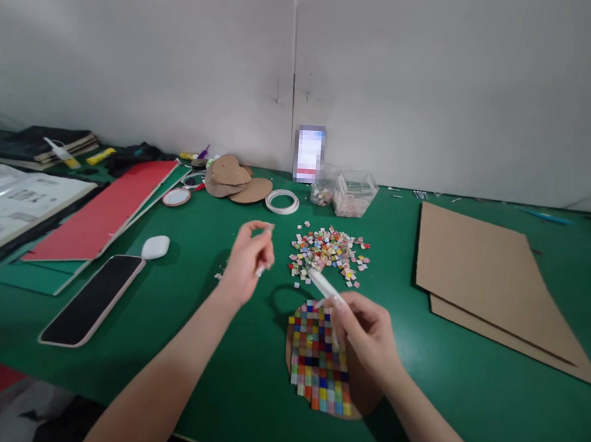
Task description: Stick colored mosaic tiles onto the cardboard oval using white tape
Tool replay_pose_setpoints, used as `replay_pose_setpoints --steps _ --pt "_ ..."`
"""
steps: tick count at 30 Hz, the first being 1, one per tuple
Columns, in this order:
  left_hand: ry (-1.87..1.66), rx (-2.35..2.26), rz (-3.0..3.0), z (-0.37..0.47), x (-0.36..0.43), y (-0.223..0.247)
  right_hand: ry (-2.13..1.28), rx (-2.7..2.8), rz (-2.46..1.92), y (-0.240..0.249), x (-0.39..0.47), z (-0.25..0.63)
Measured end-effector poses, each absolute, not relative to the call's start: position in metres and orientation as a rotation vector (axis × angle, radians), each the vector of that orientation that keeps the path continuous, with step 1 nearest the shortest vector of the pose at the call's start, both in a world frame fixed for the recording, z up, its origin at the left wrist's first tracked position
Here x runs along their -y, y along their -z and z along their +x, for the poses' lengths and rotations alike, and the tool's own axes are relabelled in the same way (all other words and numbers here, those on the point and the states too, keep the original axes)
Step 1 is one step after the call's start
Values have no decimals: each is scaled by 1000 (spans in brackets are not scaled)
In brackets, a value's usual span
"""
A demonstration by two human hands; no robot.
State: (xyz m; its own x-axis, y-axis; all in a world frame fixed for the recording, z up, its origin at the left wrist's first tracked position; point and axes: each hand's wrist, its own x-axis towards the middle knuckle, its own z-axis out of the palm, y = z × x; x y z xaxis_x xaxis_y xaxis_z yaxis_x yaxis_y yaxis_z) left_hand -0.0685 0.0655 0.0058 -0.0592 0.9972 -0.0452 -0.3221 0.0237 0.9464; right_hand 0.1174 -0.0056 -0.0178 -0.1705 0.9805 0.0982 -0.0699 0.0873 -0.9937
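Observation:
My right hand grips a slim white tube, its tip pointing up and left towards the loose tiles. Below that hand is a rounded cardboard piece, partly covered with rows of small coloured mosaic tiles; the hand hides part of its right side. My left hand is raised to the left of the tile pile, fingers curled together. A small pale bit shows at its lower fingers, too small to name. A heap of loose mosaic tiles lies on the green table between and beyond the hands.
Behind the heap stand a clear plastic box and a lit phone against the partition. Cardboard sheets lie right. Left are a dark phone, a white case, a red board, cardboard discs and a tape roll.

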Motion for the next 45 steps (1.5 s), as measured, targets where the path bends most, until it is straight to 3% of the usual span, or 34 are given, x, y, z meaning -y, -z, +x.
replay_pose_setpoints --steps 6,12,22,33,39,45 --pt "-988 -911 1230 -43 -34 -11 -1488 805 -831 20 -11 119" --pt "-851 -920 1483 -36 -18 -13 -1851 796 -813 19 -2 111" --pt "-686 -809 1625 -33 -15 -13 -1967 830 -822 20 9 108" --pt "-923 -1110 1874 -36 -19 -3 -1829 925 -932 16 5 109" --pt "-610 -922 2586 -37 -24 0 -1614 905 -1147 18 0 111" --pt "-501 -925 2720 -34 -26 4 -1523 1065 -1189 23 -2 113"
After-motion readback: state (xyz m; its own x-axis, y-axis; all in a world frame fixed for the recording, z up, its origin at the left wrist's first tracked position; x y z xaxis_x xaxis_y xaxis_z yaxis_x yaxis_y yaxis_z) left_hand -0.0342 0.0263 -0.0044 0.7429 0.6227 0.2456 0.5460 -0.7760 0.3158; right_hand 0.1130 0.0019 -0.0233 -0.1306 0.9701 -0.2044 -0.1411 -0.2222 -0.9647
